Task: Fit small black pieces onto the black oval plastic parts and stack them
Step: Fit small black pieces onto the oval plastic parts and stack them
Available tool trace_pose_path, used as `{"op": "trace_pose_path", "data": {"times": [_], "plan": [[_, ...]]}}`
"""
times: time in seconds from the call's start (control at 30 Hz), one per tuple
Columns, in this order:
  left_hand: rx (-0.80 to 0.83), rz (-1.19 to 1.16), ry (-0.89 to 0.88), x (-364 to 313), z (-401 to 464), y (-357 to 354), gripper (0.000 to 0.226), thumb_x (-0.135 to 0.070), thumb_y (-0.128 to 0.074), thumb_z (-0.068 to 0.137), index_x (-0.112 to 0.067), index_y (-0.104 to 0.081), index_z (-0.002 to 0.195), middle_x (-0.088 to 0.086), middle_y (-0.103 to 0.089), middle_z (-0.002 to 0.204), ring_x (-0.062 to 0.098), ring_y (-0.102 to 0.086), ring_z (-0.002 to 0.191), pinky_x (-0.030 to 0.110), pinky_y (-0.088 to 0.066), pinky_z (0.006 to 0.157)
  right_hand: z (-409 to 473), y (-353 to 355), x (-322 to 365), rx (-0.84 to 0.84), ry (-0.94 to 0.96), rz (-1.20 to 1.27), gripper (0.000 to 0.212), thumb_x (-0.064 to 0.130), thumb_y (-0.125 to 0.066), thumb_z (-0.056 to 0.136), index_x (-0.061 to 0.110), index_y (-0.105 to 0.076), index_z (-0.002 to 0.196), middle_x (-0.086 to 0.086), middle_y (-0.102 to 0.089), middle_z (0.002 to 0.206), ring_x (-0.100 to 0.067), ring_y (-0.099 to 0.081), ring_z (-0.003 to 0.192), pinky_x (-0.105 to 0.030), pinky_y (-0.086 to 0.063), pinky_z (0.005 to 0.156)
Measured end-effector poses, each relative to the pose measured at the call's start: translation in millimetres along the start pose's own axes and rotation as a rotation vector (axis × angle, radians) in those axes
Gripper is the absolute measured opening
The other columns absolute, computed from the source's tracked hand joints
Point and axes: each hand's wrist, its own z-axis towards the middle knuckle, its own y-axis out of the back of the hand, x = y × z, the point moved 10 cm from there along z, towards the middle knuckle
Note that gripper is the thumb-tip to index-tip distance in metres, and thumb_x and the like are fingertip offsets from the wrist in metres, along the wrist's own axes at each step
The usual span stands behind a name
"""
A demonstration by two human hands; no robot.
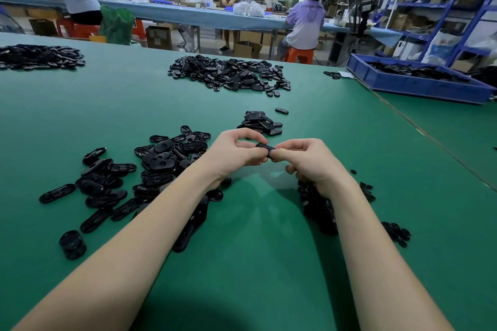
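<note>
Both forearms reach over the green bench [255,263] so the left hand [236,153] and right hand [309,161] pinch 1 black oval part [266,148] between curled fingers, loose ovals [158,161] and small pieces [320,209] beside them.

A black oval part [266,149] sat mid-frame, pinched at both ends; loose ovals [150,169] lay left, small pieces [320,209] lower right.

Faint "CHINA…" print on seated worker's lilac tee [306,21], rest illegible.
</note>
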Motion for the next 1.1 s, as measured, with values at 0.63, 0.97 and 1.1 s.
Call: {"op": "trace_pose_path", "data": {"times": [0.63,0.97,1.1], "plan": [[-0.068,0.085,0.014,6,0,6,0.012,-0.001,-0.073,0.087,-0.010,-0.073,0.096,0.012,-0.078,0.087,0.019,-0.072,0.082,0.034,-0.058,0.094,3,-3,0,-0.102,0.083,-0.056,0.013,0.025,-0.082,0.082,0.022,-0.072,0.074,0.021,-0.059,0.051,0.007,-0.048,0.043,-0.008,-0.034,0.045],[-0.145,0.194,-0.082,-4,-2,6,0.016,-0.006,-0.074,0.085,-0.020,-0.072,0.090,0.005,-0.078,0.081,0.014,-0.072,0.074,0.036,-0.059,0.090,2,0,6,-0.174,0.116,-0.042,0.013,0.025,-0.082,0.079,0.021,-0.071,0.076,0.018,-0.060,0.053,0.004,-0.048,0.044,-0.011,-0.037,0.047],[-0.078,0.362,-0.188,-21,-3,9,0.022,-0.007,-0.074,0.084,-0.022,-0.072,0.101,0.001,-0.077,0.091,0.016,-0.074,0.082,0.026,-0.057,0.085,3,1,-2,-0.158,0.032,0.182,0.007,0.019,-0.079,0.085,0.020,-0.073,0.083,0.000,-0.064,0.074,-0.005,-0.041,0.040,-0.016,-0.034,0.043]]}}
